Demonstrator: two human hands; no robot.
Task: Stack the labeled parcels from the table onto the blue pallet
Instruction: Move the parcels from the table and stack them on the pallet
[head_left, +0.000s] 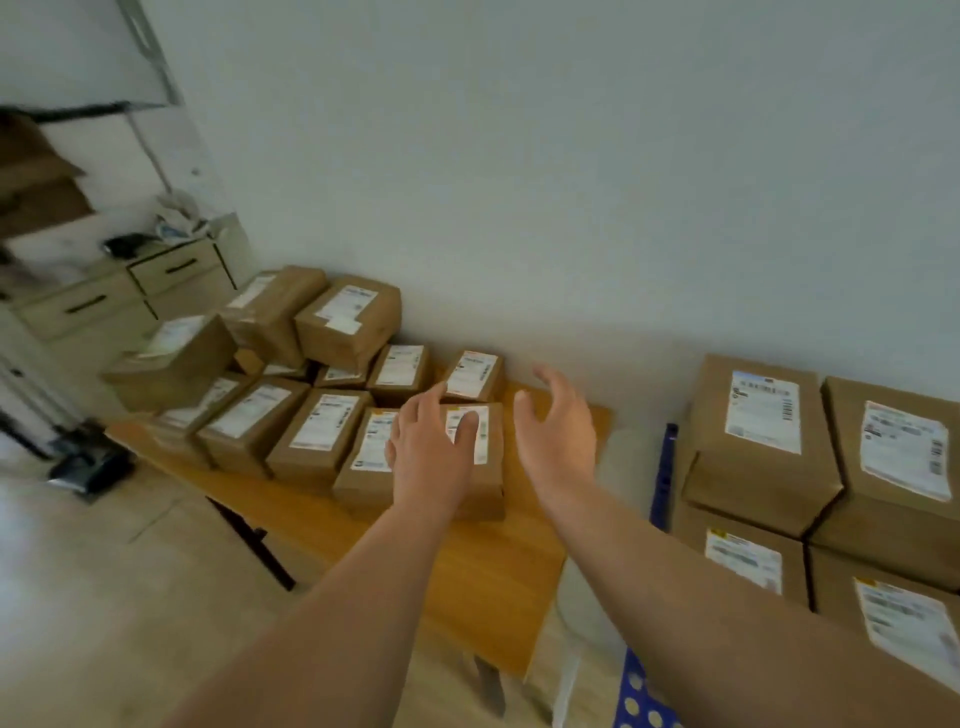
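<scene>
Over the counter (483, 577): both hands are reaching toward the nearest parcel (493, 467) at its right end.
Left hand (428, 457): fingers spread, empty, hovering over or perhaps touching the parcel's label; blur is leaving contact unclear.
Right hand (561, 431): open and cupped, holding nothing, just right of the parcel, likely shaping to clamp its side.
Parcel's position: lying flat, label up, long axis apparently running away toward the wall (519, 182).
Blue pallet (662, 473): right of the counter, already carrying stacked parcels (758, 447) in two layers.
</scene>
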